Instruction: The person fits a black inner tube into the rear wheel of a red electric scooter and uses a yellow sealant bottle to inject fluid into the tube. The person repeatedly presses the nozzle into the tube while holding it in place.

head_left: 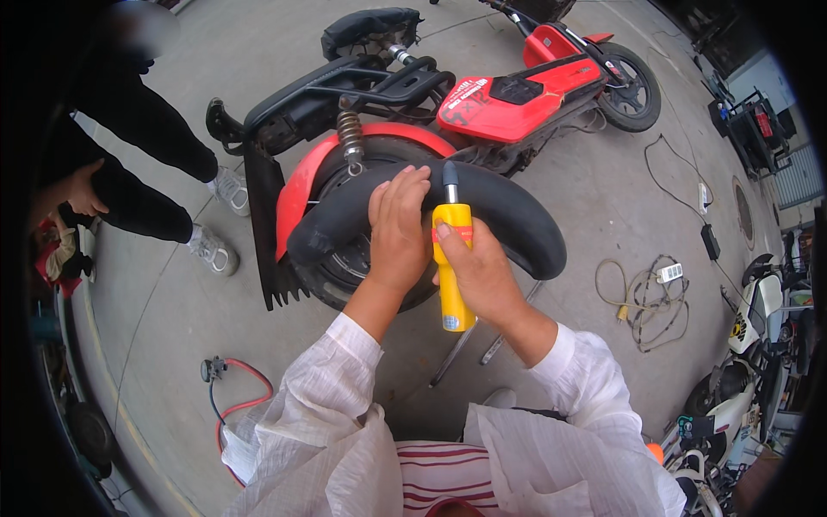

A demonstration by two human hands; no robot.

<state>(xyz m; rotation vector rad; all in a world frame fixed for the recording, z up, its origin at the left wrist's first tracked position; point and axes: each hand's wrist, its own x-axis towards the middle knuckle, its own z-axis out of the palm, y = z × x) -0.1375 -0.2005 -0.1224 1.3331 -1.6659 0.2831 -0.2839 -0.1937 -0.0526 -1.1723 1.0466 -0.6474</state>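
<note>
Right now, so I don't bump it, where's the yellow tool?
Near the head view's centre: the yellow tool is in the right hand, just right of the left hand, its tip over the black inner tube.

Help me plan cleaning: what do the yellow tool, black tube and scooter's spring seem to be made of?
Yellow tool: probably hard plastic, smooth and lightly glossy, with a moulded look; its shaft shines like metal.
Black tube: likely rubber, dull with soft highlights along its curve.
Spring: apparently metal, given its open coils; whether the brownish finish is rust or paint, I cannot tell.
</note>
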